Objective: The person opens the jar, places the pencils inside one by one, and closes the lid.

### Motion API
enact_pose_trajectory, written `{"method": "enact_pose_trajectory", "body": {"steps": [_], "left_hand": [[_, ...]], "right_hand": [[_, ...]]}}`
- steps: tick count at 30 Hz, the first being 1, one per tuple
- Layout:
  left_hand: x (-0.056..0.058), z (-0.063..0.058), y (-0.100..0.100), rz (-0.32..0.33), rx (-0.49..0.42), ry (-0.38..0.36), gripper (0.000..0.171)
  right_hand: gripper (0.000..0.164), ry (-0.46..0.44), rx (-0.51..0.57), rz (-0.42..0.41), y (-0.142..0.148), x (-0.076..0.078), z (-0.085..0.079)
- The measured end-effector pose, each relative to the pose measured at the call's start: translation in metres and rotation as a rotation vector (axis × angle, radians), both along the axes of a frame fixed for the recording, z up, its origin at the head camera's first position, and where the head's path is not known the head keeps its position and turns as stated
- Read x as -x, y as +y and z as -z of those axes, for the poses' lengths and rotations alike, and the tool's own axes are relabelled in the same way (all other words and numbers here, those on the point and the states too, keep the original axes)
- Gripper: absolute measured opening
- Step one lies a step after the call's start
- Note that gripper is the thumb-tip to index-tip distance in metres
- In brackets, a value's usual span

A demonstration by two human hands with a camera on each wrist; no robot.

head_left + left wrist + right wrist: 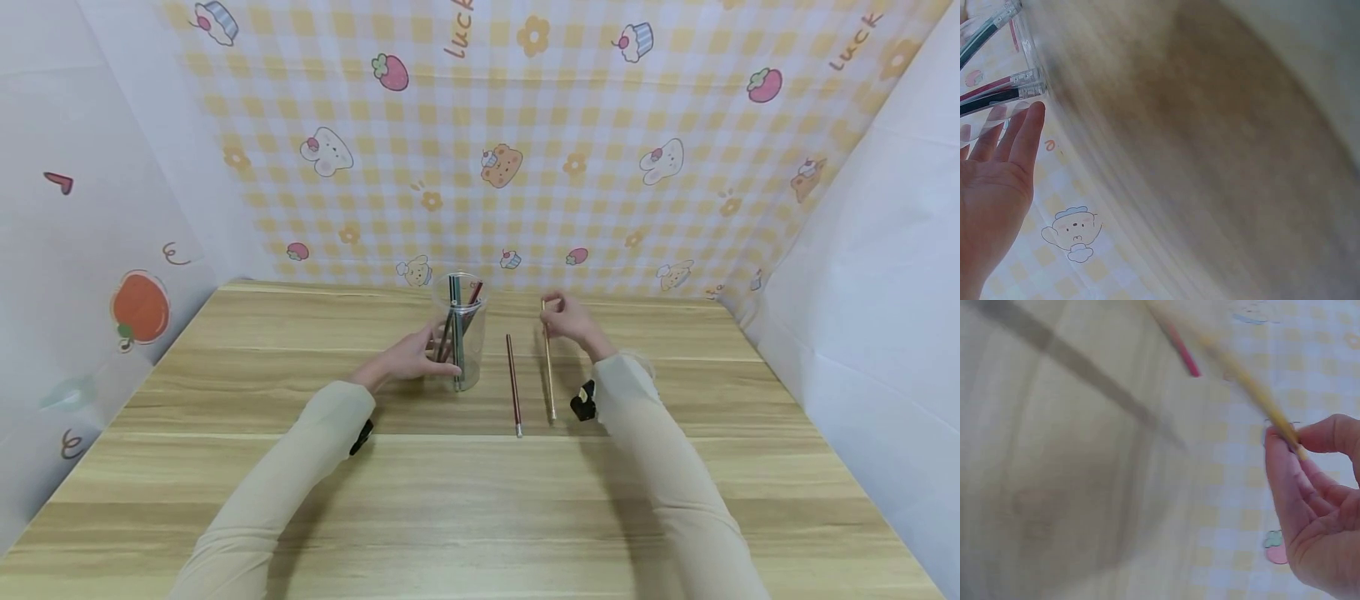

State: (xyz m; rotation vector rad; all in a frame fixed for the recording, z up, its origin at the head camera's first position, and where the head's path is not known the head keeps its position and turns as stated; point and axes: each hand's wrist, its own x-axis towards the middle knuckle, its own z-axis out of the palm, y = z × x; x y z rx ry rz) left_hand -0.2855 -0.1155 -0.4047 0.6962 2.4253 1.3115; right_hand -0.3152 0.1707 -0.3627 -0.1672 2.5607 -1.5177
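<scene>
My left hand (408, 357) is wrapped around a clear plastic cup (473, 360), its thumb at the front and its fingers on the far side. Several dark and red pencils (458, 333) lean inside the cup, their eraser ends down, as the left wrist view shows. Between thumb and fingertips, my right hand (567, 318) pinches a yellow pencil (549, 367) near its far end. In the right wrist view this yellow pencil (1250, 387) is raised off the table, apart from its shadow. A dark red pencil (513, 383) lies on the table between the hands.
The wood-grain table (480, 517) ends at a yellow checked cloth (465, 225) hung behind it. White sheets (885, 233) stand along the left and right sides. A dark wrist device (583, 401) shows beside the right sleeve.
</scene>
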Motion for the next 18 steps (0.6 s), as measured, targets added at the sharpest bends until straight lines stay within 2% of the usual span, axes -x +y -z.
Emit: {"method": "enact_pose_trajectory", "body": {"steps": [6, 13, 18], "left_hand": [[-0.001, -0.001, 0.001, 0.0, -0.009, -0.013, 0.098], [-0.001, -0.001, 0.001, 0.005, -0.018, -0.018, 0.098], [0.0, 0.0, 0.001, 0.0, -0.021, -0.024, 0.098]], "right_hand": [[0.037, 0.148, 0.081, 0.043, 0.002, -0.001, -0.018], [0.038, 0.243, 0.108, 0.077, 0.005, -0.006, -0.035], [0.039, 0.29, 0.195, 0.102, 0.004, -0.008, -0.044]]}}
